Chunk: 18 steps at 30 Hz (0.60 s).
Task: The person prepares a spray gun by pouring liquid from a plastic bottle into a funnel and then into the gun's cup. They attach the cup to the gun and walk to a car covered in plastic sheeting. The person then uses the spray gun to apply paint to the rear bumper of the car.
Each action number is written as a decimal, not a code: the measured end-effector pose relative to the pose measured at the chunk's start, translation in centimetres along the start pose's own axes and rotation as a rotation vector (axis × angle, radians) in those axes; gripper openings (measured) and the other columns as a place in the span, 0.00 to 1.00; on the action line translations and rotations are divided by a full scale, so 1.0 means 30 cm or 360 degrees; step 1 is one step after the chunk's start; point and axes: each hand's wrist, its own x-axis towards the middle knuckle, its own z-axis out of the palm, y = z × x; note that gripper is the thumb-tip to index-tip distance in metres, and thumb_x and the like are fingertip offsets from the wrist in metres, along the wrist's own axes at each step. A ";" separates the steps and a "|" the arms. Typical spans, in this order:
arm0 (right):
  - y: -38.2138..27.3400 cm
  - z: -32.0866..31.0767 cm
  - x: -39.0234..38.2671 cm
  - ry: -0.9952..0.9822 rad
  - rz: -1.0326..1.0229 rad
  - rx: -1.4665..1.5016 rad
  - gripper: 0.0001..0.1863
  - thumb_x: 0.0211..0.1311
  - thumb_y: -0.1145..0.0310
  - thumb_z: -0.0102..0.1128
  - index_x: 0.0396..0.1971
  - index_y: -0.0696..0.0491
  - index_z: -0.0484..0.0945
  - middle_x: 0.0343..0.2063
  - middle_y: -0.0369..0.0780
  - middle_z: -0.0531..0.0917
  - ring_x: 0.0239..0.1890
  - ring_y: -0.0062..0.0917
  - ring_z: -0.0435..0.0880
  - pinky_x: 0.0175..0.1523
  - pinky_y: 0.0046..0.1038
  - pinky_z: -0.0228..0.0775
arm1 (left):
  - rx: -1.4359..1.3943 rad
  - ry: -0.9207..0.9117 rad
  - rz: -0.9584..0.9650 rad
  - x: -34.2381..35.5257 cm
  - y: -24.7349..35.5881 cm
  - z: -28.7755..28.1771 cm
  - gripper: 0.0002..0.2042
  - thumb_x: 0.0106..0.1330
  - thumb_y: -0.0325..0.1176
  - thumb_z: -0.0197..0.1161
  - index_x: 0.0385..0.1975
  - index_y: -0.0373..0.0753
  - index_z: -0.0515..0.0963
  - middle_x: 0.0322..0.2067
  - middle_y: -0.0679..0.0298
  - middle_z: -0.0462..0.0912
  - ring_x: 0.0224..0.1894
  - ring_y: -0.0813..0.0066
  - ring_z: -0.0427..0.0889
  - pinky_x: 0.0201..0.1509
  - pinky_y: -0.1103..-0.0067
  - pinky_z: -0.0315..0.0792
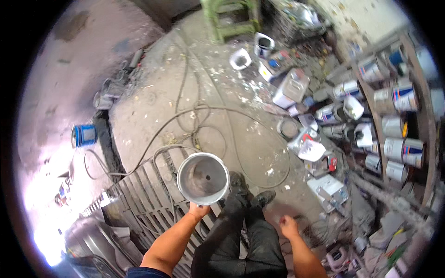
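Observation:
My left hand (199, 210) is closed on the near side of a round, pale grey pot (219, 184) held out in front of my legs. I look down into the pot: its inner wall is smeared brownish grey, and a small dark spot marks its bottom. To the right of my legs hangs my right hand (289, 227), fingers curled. A small dark reddish spot shows at its fingertips, too small to name. Beneath the pot runs a slatted metal grate (143, 194), and a long hose (153, 139) loops over the floor beyond it.
Paint cans (405, 150) fill a rack on the right. A white plastic jug (292, 88), an open can (264, 45) and a flat white box (328, 191) lie among litter. A green stool (232, 30) stands at the back, a blue can (84, 135) at the left.

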 end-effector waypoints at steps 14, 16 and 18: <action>-0.836 -0.496 0.001 -0.0342 0.0223 0.0164 0.04 0.56 0.77 0.56 0.27 0.63 0.77 0.22 0.40 0.80 0.20 0.23 0.78 0.27 0.23 0.72 | -0.1153 0.1294 -0.0757 -0.405 0.324 -0.743 0.06 0.63 0.29 0.58 0.27 0.35 0.75 0.22 0.71 0.76 0.25 0.86 0.71 0.28 0.85 0.66; -0.978 -0.479 0.101 -0.0294 0.0192 0.0248 0.04 0.57 0.78 0.54 0.31 0.62 0.76 0.23 0.40 0.80 0.21 0.23 0.78 0.27 0.23 0.72 | -0.1152 0.1473 -0.0802 -0.474 0.316 -0.804 0.05 0.63 0.29 0.58 0.27 0.35 0.75 0.21 0.71 0.76 0.25 0.86 0.70 0.28 0.85 0.66; -1.165 -0.486 0.194 -0.0403 0.0084 0.0113 0.05 0.57 0.81 0.51 0.31 0.60 0.75 0.24 0.41 0.80 0.24 0.26 0.80 0.27 0.25 0.73 | -0.1182 0.1633 -0.0804 -0.502 0.285 -0.848 0.07 0.62 0.31 0.60 0.27 0.35 0.76 0.21 0.71 0.76 0.25 0.86 0.72 0.29 0.84 0.67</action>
